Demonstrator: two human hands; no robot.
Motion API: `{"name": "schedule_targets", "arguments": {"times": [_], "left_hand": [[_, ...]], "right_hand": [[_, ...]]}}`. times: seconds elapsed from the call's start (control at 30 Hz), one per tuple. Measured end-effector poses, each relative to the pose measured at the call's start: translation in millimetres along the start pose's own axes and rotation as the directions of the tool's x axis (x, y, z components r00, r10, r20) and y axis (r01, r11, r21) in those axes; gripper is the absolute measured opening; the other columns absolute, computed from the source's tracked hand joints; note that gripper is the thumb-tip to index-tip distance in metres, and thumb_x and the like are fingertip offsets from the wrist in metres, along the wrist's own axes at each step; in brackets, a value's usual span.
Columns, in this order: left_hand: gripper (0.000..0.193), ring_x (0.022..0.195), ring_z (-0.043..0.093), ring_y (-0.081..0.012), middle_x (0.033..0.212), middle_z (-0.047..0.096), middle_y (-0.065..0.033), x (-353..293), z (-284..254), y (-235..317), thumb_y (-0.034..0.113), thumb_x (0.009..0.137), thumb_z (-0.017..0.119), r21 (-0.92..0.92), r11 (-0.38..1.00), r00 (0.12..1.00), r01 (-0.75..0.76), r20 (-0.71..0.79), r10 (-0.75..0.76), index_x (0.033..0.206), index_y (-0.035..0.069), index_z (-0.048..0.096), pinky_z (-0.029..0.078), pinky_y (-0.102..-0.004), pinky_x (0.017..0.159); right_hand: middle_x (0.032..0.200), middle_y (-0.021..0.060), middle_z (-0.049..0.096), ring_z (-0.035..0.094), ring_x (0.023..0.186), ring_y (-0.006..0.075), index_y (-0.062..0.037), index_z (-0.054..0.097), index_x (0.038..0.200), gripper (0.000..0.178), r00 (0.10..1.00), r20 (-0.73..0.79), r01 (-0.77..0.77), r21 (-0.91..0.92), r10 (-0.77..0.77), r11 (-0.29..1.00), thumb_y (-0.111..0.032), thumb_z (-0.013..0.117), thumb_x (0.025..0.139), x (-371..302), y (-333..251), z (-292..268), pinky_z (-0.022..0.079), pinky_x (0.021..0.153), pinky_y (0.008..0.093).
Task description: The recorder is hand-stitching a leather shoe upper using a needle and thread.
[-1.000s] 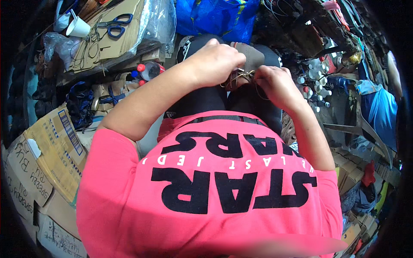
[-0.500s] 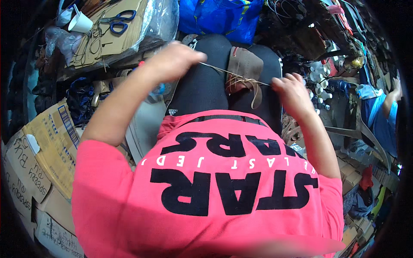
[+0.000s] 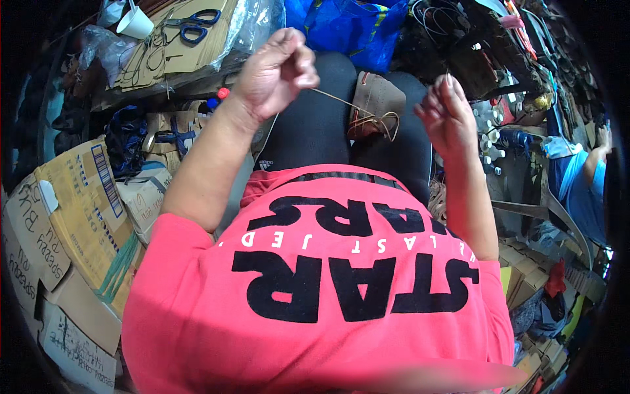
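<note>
A brown leather shoe (image 3: 382, 96) rests on my lap, against the thigh on the right, with loose loops of pale thread (image 3: 375, 123) on its near side. One length of that thread runs taut up to the left, into my left hand (image 3: 275, 75), whose fingers are curled around it. My right hand (image 3: 449, 118) is raised to the right of the shoe, apart from it. Its thumb and forefinger are together and the other fingers bent. A tiny pointed glint shows at their tips, too small to name.
Scissors (image 3: 192, 27) with blue handles lie on brown sheets at the far left, beside a white cup (image 3: 135, 23). A blue bag (image 3: 367, 29) stands beyond my knees. Cardboard boxes (image 3: 79, 217) are at left; small white bottles (image 3: 489, 138) at right. Another person's arm (image 3: 596, 154) shows far right.
My left hand has risen and turned palm-inward, still with the thread. The right hand has lifted and turned its fingers up. The thread on the shoe's right side has gone from taut to a slack loop.
</note>
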State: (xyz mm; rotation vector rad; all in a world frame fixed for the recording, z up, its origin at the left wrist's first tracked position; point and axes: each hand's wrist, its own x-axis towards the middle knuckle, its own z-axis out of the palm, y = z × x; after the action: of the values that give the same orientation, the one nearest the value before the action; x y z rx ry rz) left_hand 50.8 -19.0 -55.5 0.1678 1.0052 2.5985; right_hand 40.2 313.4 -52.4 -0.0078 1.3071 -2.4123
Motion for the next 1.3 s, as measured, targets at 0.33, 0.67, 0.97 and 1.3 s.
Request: {"name": "schedule_targets", "arguments": {"times": [0.33,0.67,0.97,1.3], "left_hand": [[0.005,0.054,0.032,-0.0038,0.067,0.039,0.0063,-44.8,-55.0,87.7,0.017,0.097,0.056,0.578,0.815,0.759,-0.032,-0.517,0.396,0.093,0.015,0.053,0.028,-0.0212,0.05],[0.045,0.09,0.06,-0.0234,0.104,0.066,-0.011,67.8,13.3,-28.2,0.031,0.076,0.077,0.976,-0.062,0.975,-0.211,0.204,-0.092,0.116,0.012,0.066,0.047,-0.0325,0.082],[0.055,0.1,0.065,-0.0316,0.106,0.069,-0.0161,93.7,11.8,-40.5,0.038,0.069,0.08,0.972,-0.133,0.959,-0.195,0.161,-0.235,0.117,0.013,0.067,0.05,-0.0375,0.089],[0.059,0.097,0.066,-0.0314,0.104,0.07,-0.016,99.8,14.7,-37.0,0.042,0.066,0.082,0.961,-0.133,0.945,-0.242,0.202,-0.256,0.115,0.012,0.068,0.051,-0.0373,0.087]], "right_hand": [[0.075,-0.0058,0.053,0.04,0.06,0.0013,-0.0096,0.062,0.094,0.009,0.688,-0.558,0.043,-0.608,-0.465,0.793,-0.018,0.06,0.095,-80.4,-92.3,-140.6,0.032,0.051,0.0185],[0.079,0.0099,0.065,0.064,0.074,0.0218,-0.007,0.073,0.091,0.012,0.95,0.253,0.261,-0.965,-0.182,0.02,-0.009,0.07,0.079,-25.9,9.8,9.1,0.048,0.066,0.0322],[0.076,0.0106,0.063,0.063,0.068,0.022,-0.0063,0.073,0.091,0.012,0.958,0.178,0.216,-0.964,-0.225,0.158,-0.012,0.07,0.081,-13.2,14.2,21.2,0.048,0.061,0.0321],[0.079,0.0105,0.064,0.063,0.072,0.0191,-0.0018,0.071,0.094,0.015,0.985,0.14,0.145,-0.989,-0.099,0.038,-0.009,0.067,0.082,-7.8,4.8,33.7,0.048,0.065,0.03]]}}
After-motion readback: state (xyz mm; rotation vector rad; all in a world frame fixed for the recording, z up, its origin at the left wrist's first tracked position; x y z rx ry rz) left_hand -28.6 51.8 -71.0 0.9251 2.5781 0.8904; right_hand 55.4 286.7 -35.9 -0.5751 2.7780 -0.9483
